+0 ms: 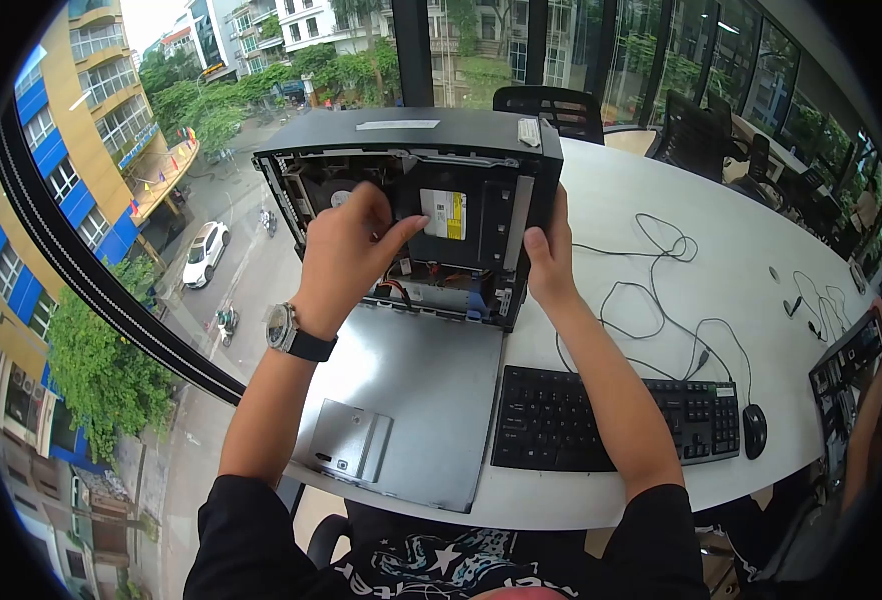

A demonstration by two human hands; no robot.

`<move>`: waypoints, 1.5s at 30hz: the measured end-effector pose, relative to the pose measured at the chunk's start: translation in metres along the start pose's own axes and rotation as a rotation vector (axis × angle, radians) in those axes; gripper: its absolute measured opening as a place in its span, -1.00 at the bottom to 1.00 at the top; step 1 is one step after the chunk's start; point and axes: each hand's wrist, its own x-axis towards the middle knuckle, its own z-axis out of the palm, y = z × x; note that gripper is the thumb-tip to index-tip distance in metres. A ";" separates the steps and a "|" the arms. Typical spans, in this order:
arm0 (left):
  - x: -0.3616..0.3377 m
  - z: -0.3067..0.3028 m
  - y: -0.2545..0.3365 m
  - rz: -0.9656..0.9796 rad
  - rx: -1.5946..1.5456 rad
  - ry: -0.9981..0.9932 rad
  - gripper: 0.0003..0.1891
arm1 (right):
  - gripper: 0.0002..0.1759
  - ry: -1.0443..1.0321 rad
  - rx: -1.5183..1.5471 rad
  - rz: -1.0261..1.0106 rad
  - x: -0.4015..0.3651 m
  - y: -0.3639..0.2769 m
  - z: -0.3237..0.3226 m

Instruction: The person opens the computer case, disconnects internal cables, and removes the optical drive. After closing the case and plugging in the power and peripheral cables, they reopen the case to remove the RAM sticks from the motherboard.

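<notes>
A black desktop computer case (461, 122) stands upright on the table with its open side facing me. My left hand (356, 240) reaches into it, fingers curled and thumb pointing right beside the drive with a white and yellow label (445, 214). Whatever those curled fingers pinch is hidden behind the hand. My right hand (553, 262) grips the right edge of the case, thumb toward me and fingers along its side. Below the drive, thin cables (397, 290) show near the bottom of the case. A silver metal side panel (431, 400) lies flat in front of the case.
Right of the panel are a black keyboard (551, 420) and a mouse (754, 431). Loose black cables (651, 255) trail over the white table (761, 300). At far right, another person's arm (866, 420) is beside an open computer case (841, 385). A window borders the left.
</notes>
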 end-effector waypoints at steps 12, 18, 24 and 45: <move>0.002 0.012 0.032 0.083 0.133 -0.104 -0.45 | 0.01 0.187 0.569 0.135 -0.007 0.004 0.016; -0.002 -0.003 0.018 0.096 -0.001 -0.187 -0.52 | -0.11 0.117 0.485 0.148 -0.007 0.004 0.007; -0.025 -0.062 -0.067 -0.176 -0.277 0.017 -0.68 | -0.59 0.356 -0.101 -0.081 0.021 -0.037 -0.030; -0.022 0.011 -0.194 -0.348 -1.008 -0.339 -0.12 | -0.83 -0.467 -1.019 -0.323 -0.016 -0.035 0.149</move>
